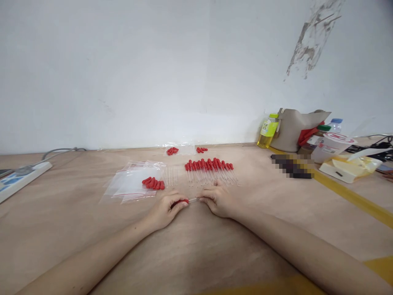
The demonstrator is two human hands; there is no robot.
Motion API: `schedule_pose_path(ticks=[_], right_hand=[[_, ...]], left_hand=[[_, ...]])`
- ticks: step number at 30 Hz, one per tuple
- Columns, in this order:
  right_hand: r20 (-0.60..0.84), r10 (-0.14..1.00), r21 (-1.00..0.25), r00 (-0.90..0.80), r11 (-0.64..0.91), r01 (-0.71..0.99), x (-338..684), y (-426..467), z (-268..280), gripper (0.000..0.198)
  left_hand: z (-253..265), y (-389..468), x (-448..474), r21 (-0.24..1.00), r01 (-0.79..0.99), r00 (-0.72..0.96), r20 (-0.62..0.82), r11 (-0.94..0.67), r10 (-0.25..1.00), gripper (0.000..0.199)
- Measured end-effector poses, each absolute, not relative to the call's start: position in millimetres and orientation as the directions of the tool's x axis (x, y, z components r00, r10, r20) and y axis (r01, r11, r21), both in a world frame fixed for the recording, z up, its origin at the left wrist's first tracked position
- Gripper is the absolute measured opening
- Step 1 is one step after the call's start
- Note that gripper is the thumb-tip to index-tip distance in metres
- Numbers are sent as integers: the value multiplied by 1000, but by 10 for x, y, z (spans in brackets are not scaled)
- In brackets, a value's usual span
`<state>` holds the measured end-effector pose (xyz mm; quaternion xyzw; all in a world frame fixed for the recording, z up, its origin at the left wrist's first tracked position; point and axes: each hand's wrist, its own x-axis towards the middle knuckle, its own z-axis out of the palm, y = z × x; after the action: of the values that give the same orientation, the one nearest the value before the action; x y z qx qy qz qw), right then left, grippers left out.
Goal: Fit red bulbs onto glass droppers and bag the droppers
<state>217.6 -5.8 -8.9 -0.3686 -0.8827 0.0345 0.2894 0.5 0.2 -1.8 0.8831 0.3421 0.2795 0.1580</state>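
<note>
My left hand (167,208) is closed around a red rubber dropper bulb (184,201). A thin glass tube (193,200) runs from the bulb's mouth to my right hand (219,200), whose fingers pinch its other end. How far the tube sits inside the bulb I cannot tell. Loose red bulbs (153,183) lie on clear zip bags (127,184) beyond my left hand. Several bare glass tubes (172,176) lie just right of them. Behind my right hand is a row of droppers with red bulbs (208,164), their tubes towards me.
More red bulbs (172,151) lie with clear plastic by the wall. At left is a white power strip (24,180). To the right stand a yellow-capped bottle (268,131), a grey bag (290,129), a cup (333,145) and a tissue pack (350,168). Yellow tape (353,196) crosses the table.
</note>
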Motion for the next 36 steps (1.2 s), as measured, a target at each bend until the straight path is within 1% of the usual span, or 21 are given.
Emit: schedule_pose_path(ticks=[2,4,8,15,19,24,25,27,29,31,33,36], right_hand=[[506,660,-214,-555,719,661,2164,-72,-85,20],[520,668,-198,-533,701,685,2141,-96,-91,20],[511,703,-231,-495,667,708,2094,-132,-107,19],[468,720,-297,-512,674,677,2026,-122,-161,19],[430,750,-339,-503,650,680,1979,-136,-134,21],[400,762,-259,-509,626,735,1968,-207,54,21],[387,767,-259,-512,623,738,1975,-212,87,20],[364,794,-309,-487,597,741,1991,-186,132,18],[341,844,-406,-413,529,745,1997,-98,160,17],[301,901,-515,-313,430,742,1977,51,189,17],[239,946,-586,-217,319,745,1916,241,223,21],[183,978,-595,-104,194,780,1745,526,252,25]], left_hand=[[-17,-4,7,457,524,618,376,-718,690,22],[-24,-1,6,446,526,617,386,-724,686,22],[-37,8,2,428,520,617,410,-739,672,22],[-18,-21,13,381,487,663,425,-786,617,16],[-23,-8,17,386,489,660,422,-782,622,19],[-38,51,-14,380,510,607,476,-771,636,20],[-30,71,-32,370,520,588,499,-770,637,20],[1,134,-89,361,562,508,559,-744,655,25],[43,237,-185,382,632,365,621,-674,694,26],[79,378,-324,417,706,200,658,-573,726,23],[96,536,-500,426,790,75,648,-442,758,23],[78,745,-768,450,866,-65,532,-217,844,24]])
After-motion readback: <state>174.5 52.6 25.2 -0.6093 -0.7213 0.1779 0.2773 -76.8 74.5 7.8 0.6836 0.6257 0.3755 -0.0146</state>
